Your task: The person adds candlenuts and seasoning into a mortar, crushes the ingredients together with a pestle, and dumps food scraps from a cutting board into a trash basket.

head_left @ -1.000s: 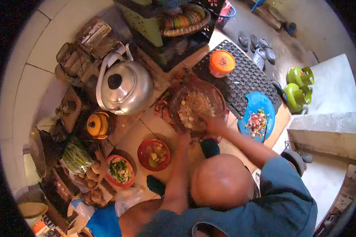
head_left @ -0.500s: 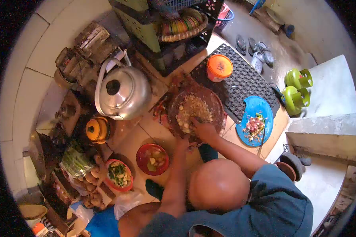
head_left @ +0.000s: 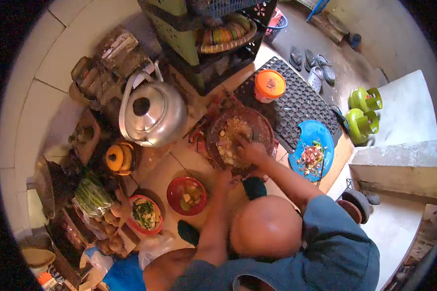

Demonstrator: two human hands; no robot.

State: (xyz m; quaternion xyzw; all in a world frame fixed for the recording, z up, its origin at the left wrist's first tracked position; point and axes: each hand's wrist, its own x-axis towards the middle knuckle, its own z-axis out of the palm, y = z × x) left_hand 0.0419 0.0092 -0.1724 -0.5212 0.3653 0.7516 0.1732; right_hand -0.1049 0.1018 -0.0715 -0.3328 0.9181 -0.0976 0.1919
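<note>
A wide dark brown mortar bowl (head_left: 264,127) stands on the tiled surface, with crumbly tan food (head_left: 238,127) and paler chunks (head_left: 226,154) in it. My right hand (head_left: 251,152) reaches inside, its fingers curled down toward the food; what they hold, if anything, is hidden. At the near rim, my left hand (head_left: 225,177) grips the bowl, its fingers partly out of sight. Closest on the left is a red bowl (head_left: 176,209) of liquid with pale yellow pieces. To the right, a blue plate (head_left: 320,130) carries chopped pinkish and green food and a thin dark utensil.
A large metal kettle (head_left: 161,111) and an orange lidded pot (head_left: 119,157) stand left. Another red bowl (head_left: 133,222) holds chopped greens and pale pieces. An orange-lidded tub (head_left: 270,83) sits on a black mat (head_left: 306,104). Behind is a shelf rack (head_left: 199,82); green gas cylinders (head_left: 358,123) stand right.
My right hand has shifted slightly right within the mortar bowl, its fingers now more curled. The tan food lies further up and left, baring dark bowl surface. My left hand stays at the rim.
</note>
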